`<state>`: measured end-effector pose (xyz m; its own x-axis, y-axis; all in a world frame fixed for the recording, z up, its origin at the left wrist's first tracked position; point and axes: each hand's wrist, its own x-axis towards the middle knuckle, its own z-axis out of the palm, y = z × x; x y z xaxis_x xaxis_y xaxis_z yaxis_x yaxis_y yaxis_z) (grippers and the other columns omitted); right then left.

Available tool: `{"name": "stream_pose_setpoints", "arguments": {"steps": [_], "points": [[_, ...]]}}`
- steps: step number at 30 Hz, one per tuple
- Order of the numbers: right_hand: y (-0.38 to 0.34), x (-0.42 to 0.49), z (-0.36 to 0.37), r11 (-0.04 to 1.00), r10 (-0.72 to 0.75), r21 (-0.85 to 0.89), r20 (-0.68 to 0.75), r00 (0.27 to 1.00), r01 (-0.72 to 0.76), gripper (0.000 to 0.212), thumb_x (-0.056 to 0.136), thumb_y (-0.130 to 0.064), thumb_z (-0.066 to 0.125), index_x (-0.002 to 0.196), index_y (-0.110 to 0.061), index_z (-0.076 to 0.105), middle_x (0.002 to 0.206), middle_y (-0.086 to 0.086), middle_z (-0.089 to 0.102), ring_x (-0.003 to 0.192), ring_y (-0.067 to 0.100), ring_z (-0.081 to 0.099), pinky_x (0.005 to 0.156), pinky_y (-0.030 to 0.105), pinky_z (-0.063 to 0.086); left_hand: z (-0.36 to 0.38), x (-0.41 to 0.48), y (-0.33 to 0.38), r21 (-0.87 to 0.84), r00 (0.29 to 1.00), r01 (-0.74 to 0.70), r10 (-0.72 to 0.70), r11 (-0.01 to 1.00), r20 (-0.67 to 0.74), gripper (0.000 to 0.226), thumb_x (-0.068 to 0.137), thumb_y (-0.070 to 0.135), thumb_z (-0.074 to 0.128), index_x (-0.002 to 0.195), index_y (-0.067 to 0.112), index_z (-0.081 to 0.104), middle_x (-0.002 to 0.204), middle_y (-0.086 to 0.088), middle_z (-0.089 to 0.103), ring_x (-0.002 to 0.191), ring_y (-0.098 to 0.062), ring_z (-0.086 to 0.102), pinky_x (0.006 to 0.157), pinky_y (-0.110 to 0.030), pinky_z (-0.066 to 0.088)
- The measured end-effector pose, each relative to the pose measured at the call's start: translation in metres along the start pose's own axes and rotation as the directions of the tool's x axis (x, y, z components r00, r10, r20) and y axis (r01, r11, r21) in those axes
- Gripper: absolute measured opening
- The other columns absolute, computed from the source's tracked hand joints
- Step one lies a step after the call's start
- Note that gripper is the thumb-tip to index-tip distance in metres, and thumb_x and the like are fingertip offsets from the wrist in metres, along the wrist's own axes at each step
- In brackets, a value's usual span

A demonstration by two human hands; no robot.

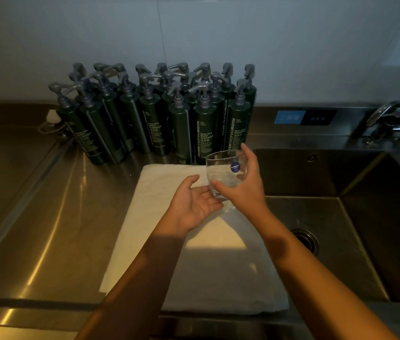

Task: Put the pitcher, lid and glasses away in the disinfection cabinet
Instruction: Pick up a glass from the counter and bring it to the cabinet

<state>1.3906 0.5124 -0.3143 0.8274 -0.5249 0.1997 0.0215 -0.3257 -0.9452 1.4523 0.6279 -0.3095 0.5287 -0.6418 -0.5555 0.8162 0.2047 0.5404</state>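
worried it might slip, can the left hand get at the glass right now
Probably yes. The left hand is open, palm up, fingertips right at the base of the glass, nothing between them. The right hand grips the glass from the right, leaving its left side free.

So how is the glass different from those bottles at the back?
The glass is clear; the bottles are dark green. The glass is one, held above the towel by the right hand; the bottles are many, standing on the counter. The glass has an open top; the bottles have pump tops. Both show a brand name.
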Motion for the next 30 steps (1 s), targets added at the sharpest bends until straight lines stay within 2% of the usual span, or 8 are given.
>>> {"name": "stream_pose_setpoints", "arguments": {"steps": [6,10,12,14,18,24,28,30], "points": [[0.004,0.000,0.004,0.998,0.014,0.061,0.018,1.000,-0.015,0.103,0.067,-0.010,0.081,0.145,-0.025,0.015,0.147,-0.002,0.030,0.127,0.004,0.035,0.102,0.018,0.036,0.000,0.002,0.002,-0.159,1.000,-0.012,0.014,0.987,0.009,0.054,0.093,0.033,0.041,0.120,-0.014,0.047,0.115,-0.031,0.059,0.108,-0.039,0.056,0.095,-0.044,0.044],[0.002,0.005,0.004,0.999,0.025,0.041,0.100,0.995,-0.029,0.104,0.070,-0.012,0.080,0.147,-0.023,0.010,0.152,-0.004,0.021,0.132,0.004,0.028,0.093,-0.001,0.027,0.001,0.004,0.004,-0.169,0.997,-0.075,0.070,0.983,-0.036,0.043,0.094,0.029,0.041,0.098,-0.011,0.057,0.094,-0.026,0.068,0.097,-0.036,0.060,0.088,-0.041,0.046],[-0.001,0.008,0.004,0.999,0.023,0.023,0.143,0.989,-0.026,0.104,0.071,-0.011,0.079,0.147,-0.022,0.010,0.153,-0.003,0.021,0.133,0.005,0.028,0.091,-0.004,0.027,0.000,0.006,0.005,-0.190,0.995,-0.095,0.088,0.977,-0.045,0.039,0.094,0.027,0.041,0.100,-0.008,0.057,0.099,-0.023,0.067,0.097,-0.035,0.061,0.083,-0.040,0.049],[-0.004,0.011,0.003,0.999,0.025,0.019,0.172,0.985,-0.028,0.103,0.071,-0.011,0.079,0.147,-0.020,0.010,0.152,-0.001,0.023,0.133,0.008,0.030,0.094,-0.001,0.028,-0.002,0.007,0.005,-0.199,0.994,-0.108,0.100,0.974,-0.046,0.038,0.094,0.027,0.041,0.106,-0.006,0.057,0.110,-0.022,0.064,0.099,-0.033,0.061,0.082,-0.039,0.050],[-0.010,0.012,-0.004,0.994,0.083,0.054,0.182,0.980,-0.094,0.103,0.068,-0.010,0.080,0.146,-0.019,0.013,0.143,0.000,0.037,0.126,0.011,0.038,0.102,0.024,0.035,-0.003,0.010,0.009,-0.194,0.989,-0.147,0.143,0.970,-0.032,0.033,0.094,0.024,0.042,0.105,-0.001,0.060,0.107,-0.017,0.066,0.098,-0.029,0.063,0.085,-0.037,0.050],[-0.015,0.014,-0.008,0.995,0.073,0.056,0.195,0.978,-0.085,0.095,0.064,0.001,0.080,0.139,-0.021,0.025,0.112,-0.027,0.039,0.097,-0.014,0.044,0.078,-0.001,0.039,0.002,0.008,0.013,-0.164,0.990,-0.133,0.138,0.978,0.021,0.031,0.092,0.025,0.047,0.108,0.001,0.060,0.101,-0.014,0.067,0.085,-0.026,0.066,0.065,-0.031,0.058],[-0.015,0.015,-0.009,0.995,0.083,0.039,0.207,0.975,-0.093,0.098,0.062,-0.001,0.082,0.139,-0.024,0.026,0.124,-0.014,0.041,0.111,0.002,0.044,0.090,0.016,0.038,0.006,0.005,0.012,-0.128,0.990,-0.131,0.137,0.983,0.040,0.050,0.079,0.028,0.060,0.120,0.000,0.056,0.103,-0.016,0.065,0.084,-0.028,0.067,0.060,-0.031,0.056],[-0.015,0.014,-0.010,0.995,0.085,0.043,0.198,0.977,-0.095,0.098,0.062,-0.002,0.083,0.139,-0.024,0.027,0.126,-0.011,0.042,0.115,0.006,0.043,0.090,0.017,0.039,0.006,0.006,0.011,-0.127,0.990,-0.127,0.134,0.984,0.050,0.060,0.077,0.030,0.061,0.128,0.001,0.051,0.109,-0.017,0.063,0.089,-0.030,0.066,0.062,-0.033,0.057]]}}
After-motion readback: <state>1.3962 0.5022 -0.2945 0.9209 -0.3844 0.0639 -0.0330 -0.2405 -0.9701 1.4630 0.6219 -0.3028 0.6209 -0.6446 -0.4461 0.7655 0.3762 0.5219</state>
